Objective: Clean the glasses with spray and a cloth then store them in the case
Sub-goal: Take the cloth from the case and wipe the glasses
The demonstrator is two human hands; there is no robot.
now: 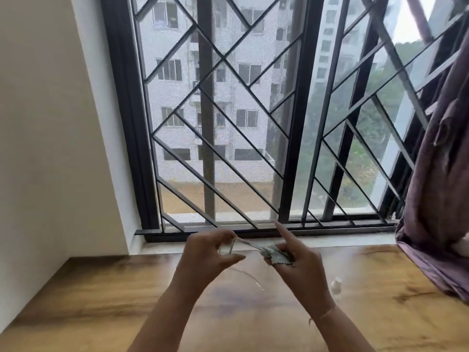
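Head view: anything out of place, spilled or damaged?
Nothing looks spilled or broken. The left hand holds the glasses and the right hand grips the cloth against them. One oddity: the purple curtain drapes onto the table at right. The small white object is too blurred to identify.

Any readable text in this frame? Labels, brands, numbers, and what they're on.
None readable.
The small white bottle on the wooden table is too blurred to show any label.
The glasses in the left hand and the cloth in the right hand show no print.
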